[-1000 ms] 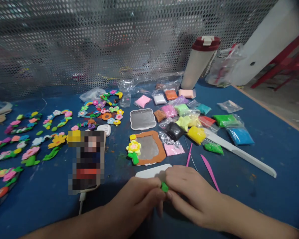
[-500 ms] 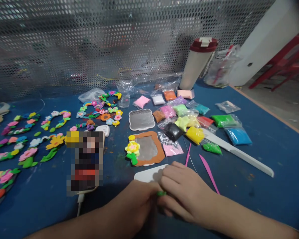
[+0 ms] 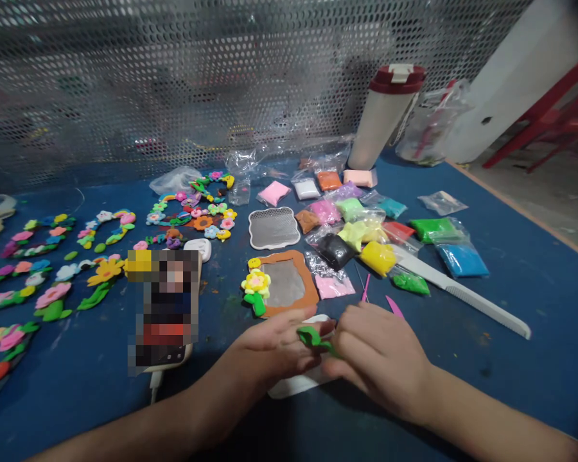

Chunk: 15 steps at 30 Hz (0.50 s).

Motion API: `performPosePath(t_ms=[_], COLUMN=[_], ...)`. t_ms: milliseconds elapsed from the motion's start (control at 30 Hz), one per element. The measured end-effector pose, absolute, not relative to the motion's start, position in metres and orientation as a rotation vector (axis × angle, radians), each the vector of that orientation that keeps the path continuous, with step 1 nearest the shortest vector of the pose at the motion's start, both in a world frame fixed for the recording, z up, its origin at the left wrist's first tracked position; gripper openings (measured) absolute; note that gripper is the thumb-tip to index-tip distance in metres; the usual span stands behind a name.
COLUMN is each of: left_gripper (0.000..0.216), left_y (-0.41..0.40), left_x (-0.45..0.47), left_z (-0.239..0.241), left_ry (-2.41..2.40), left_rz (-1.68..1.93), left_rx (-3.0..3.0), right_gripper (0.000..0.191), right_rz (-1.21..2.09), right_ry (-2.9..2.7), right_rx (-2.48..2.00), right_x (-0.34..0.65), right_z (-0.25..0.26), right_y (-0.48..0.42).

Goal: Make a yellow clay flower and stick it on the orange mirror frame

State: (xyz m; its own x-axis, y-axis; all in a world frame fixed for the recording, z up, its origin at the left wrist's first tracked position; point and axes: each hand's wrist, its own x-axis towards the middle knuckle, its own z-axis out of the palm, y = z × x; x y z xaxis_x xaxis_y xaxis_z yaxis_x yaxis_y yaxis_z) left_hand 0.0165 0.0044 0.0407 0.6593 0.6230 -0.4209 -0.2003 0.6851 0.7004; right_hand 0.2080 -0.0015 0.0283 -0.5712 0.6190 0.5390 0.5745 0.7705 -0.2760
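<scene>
A small curled green clay piece (image 3: 311, 338) is held between both hands low in the middle. My left hand (image 3: 274, 350) lies under it with the thumb pressed on it. My right hand (image 3: 378, 356) pinches its right end with closed fingers. Both hands hover over a white board (image 3: 298, 384) on the blue table (image 3: 510, 359). Just beyond them lies a mirror with an orange clay frame (image 3: 285, 284), carrying a yellow clay flower (image 3: 256, 282) on its left edge.
Several bags of coloured clay (image 3: 361, 231) lie at the back right, with a white comb (image 3: 462, 292), pink tools (image 3: 366, 287) and a white bottle (image 3: 385, 112). Clay flower decorations (image 3: 52, 269) cover the left. A phone (image 3: 166, 314) lies left of my hands. A perforated metal screen (image 3: 173, 83) stands behind.
Both hands have lifted and moved away from me with the green clay, which now shows as a longer curled strip. More of the white board shows under the hands.
</scene>
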Motion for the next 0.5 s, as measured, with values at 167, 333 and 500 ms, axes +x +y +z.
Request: performPosePath(t_ms=[167, 333, 500], left_gripper=[0.075, 0.055, 0.036], left_y=[-0.001, -0.004, -0.004], left_x=[0.012, 0.014, 0.020], left_z=[0.040, 0.063, 0.053], left_ry=[0.634, 0.807, 0.959], left_rz=[0.411, 0.309, 0.224], left_rx=[0.820, 1.165, 1.274], right_gripper=[0.039, 0.041, 0.031], right_rz=[-0.090, -0.028, 0.682], right_ry=[-2.486, -2.454, -2.384], right_rx=[-0.868, -0.883, -0.821], right_x=[0.203, 0.203, 0.200], right_z=[0.027, 0.027, 0.037], right_y=[-0.001, -0.003, -0.005])
